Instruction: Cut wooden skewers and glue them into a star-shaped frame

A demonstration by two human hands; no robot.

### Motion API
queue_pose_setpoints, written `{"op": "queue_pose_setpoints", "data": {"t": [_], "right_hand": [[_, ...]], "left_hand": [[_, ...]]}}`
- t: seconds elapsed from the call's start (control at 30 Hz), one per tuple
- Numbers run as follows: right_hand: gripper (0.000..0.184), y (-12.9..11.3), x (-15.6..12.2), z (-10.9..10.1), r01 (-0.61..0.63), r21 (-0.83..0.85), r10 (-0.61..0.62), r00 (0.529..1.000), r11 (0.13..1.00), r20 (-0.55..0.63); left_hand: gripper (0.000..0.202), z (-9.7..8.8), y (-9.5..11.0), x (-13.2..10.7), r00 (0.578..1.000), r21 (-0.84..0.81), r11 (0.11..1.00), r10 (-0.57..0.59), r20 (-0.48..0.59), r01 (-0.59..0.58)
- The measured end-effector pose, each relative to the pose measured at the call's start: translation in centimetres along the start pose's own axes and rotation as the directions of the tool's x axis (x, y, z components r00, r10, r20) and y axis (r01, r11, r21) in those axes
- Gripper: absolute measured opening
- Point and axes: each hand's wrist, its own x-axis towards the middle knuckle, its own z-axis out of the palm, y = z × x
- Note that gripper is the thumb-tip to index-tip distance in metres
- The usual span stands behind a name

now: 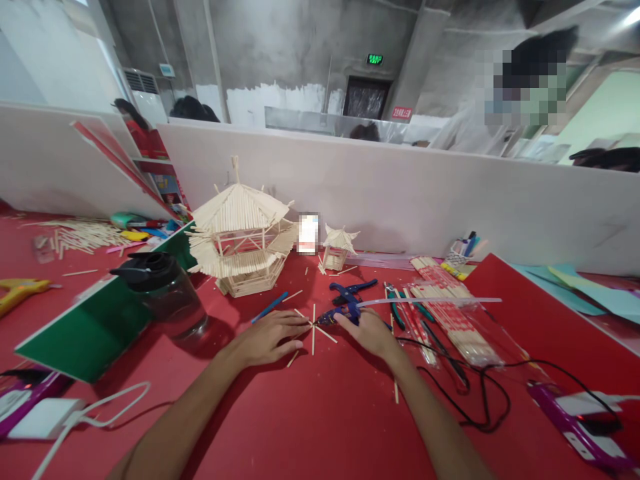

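Thin wooden sticks (313, 343) lie crossed in a star on the red table. My left hand (280, 335) rests flat beside them, fingers stretched out and fingertips touching the sticks near their crossing. A dark blue hot glue gun (340, 313) is in my right hand (373, 331), fingers closed around it, with its nozzle at the star's centre. From its back a long clear glue stick (430, 301) extends to the right. Just behind lies another dark blue tool (353, 290). Left of that is a blue pen-like stick (270, 307).
A large stick pavilion (240, 210) and a small stick one (340, 247) stand behind. A dark water bottle (163, 293) is at left. Bagged sticks (455, 313), green-handled pliers (397, 310) and a black cable (487, 393) lie right. A white partition (380, 193) bounds the back.
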Motion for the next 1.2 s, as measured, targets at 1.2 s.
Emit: {"op": "queue_pose_setpoints", "data": {"t": [1.2], "right_hand": [[0.048, -0.19, -0.28, -0.63, -0.041, 0.029, 0.038, 0.993, 0.999, 0.113]], "left_hand": [[0.044, 0.25, -0.26, 0.0, 1.0, -0.021, 1.0, 0.01, -0.018, -0.01]]}}
